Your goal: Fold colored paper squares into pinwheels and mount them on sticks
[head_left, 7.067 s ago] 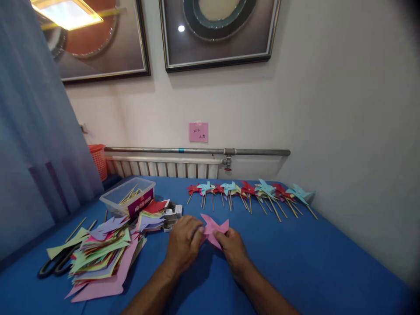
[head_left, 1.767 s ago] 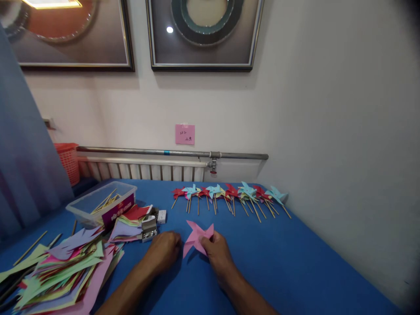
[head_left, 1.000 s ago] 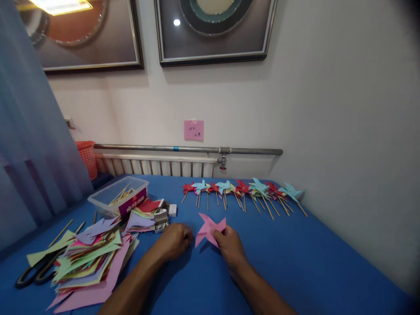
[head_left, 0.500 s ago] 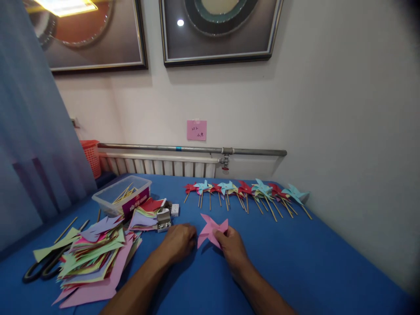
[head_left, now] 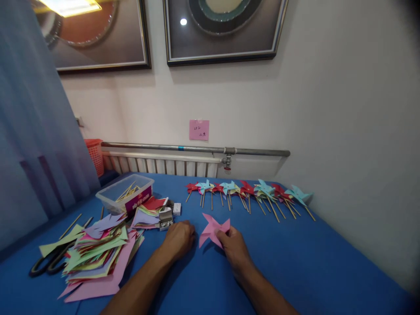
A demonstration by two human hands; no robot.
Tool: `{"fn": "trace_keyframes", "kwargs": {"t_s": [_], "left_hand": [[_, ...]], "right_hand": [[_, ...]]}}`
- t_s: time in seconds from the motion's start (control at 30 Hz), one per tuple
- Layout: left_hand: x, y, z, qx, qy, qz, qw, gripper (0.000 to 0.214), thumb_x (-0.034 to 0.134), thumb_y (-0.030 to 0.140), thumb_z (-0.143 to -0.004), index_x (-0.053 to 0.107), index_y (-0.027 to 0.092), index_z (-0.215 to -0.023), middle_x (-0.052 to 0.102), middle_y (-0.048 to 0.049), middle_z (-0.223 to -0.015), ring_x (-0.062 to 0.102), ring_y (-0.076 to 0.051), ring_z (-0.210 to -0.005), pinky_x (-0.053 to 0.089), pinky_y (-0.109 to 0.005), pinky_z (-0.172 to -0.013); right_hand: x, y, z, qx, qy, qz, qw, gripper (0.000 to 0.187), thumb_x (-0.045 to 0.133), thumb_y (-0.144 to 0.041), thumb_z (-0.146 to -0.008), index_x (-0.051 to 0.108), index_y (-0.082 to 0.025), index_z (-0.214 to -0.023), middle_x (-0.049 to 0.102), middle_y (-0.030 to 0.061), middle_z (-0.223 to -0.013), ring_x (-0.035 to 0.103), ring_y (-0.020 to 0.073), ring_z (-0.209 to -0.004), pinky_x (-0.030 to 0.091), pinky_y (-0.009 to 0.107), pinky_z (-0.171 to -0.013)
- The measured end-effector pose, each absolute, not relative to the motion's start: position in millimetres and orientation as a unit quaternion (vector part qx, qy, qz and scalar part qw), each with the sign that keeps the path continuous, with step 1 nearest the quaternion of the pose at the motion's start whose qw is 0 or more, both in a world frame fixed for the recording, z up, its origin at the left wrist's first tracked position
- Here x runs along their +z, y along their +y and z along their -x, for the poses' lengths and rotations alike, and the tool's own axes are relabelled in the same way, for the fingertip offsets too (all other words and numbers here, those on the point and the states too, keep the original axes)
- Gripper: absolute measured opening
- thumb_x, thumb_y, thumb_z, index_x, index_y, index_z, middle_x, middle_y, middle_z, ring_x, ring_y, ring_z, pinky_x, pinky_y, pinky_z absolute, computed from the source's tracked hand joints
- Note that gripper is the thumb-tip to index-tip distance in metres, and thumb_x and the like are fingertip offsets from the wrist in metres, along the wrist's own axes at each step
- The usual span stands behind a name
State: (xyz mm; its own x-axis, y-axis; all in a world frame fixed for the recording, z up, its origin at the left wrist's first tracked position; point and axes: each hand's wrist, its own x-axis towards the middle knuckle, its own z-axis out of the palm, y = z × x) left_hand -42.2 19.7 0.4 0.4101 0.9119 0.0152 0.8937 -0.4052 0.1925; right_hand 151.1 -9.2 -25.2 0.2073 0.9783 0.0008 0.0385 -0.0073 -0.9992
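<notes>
A pink paper pinwheel (head_left: 209,232), folded into pointed blades and with no stick visible, is pinched at its centre and right side by my right hand (head_left: 233,246). To its left, my left hand (head_left: 181,238) rests low over the blue table with its fingers curled in; whatever they may hold is hidden. Just behind that hand are a small opened box of shiny metal pins (head_left: 166,222) and a small white box (head_left: 177,209). Cut coloured paper (head_left: 98,253) is piled left of my left forearm.
Finished pinwheels on sticks (head_left: 247,189) lie in a row along the table's (head_left: 278,262) back. At left are a clear plastic tub (head_left: 111,192) of sticks, a smaller stack of paper (head_left: 144,218) and black-handled scissors (head_left: 42,264). A wall stands at right.
The whole view has shifted slightly to the right in the picture. Both hands and the pink pinwheel keep nearly the same pose.
</notes>
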Motion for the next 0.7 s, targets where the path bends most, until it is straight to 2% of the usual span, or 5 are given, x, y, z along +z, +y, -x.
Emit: {"fn": "trace_keyframes", "kwargs": {"t_s": [0.2,0.33,0.53,0.7], "left_hand": [[0.7,21.2,42.4,0.055,0.550,-0.830,0.073,0.025,0.050,0.021,-0.089,0.071,0.018,-0.102,0.071,-0.0129,-0.109,0.067,-0.026,-0.102,0.045,-0.034,-0.084],[1.9,21.5,44.0,0.053,0.561,-0.823,0.065,0.029,0.045,0.020,-0.091,0.071,0.018,-0.103,0.072,-0.0147,-0.108,0.067,-0.026,-0.101,0.045,-0.035,-0.084],[3.3,24.0,51.3,0.076,0.565,-0.815,0.103,0.025,0.050,0.021,-0.089,0.072,0.020,-0.101,0.074,-0.0102,-0.111,0.066,-0.026,-0.107,0.043,-0.033,-0.087],[8.6,23.8,56.2,0.044,0.572,-0.812,0.109,0.026,0.046,0.023,-0.092,0.072,0.019,-0.095,0.076,-0.0126,-0.100,0.069,-0.027,-0.099,0.042,-0.032,-0.077]], "right_hand": [[-28.2,-7.9,-151.5,0.446,-0.448,0.553,0.542,0.031,0.066,-0.044,-0.068,0.067,-0.017,-0.082,0.065,0.0006,-0.065,0.057,0.0182,-0.061,0.043,0.028,-0.057],[-29.7,-6.3,-151.7,0.438,-0.447,0.560,0.543,0.031,0.067,-0.045,-0.067,0.067,-0.017,-0.080,0.066,0.0015,-0.067,0.056,0.0176,-0.060,0.043,0.027,-0.057],[-24.3,-7.9,-150.0,0.430,-0.448,0.564,0.545,0.030,0.066,-0.043,-0.066,0.068,-0.016,-0.081,0.066,0.0015,-0.068,0.054,0.0170,-0.060,0.042,0.027,-0.057],[-24.3,-9.6,-149.7,0.436,-0.448,0.562,0.542,0.029,0.065,-0.043,-0.068,0.067,-0.017,-0.080,0.064,0.0006,-0.066,0.053,0.0163,-0.059,0.040,0.027,-0.056]]}}
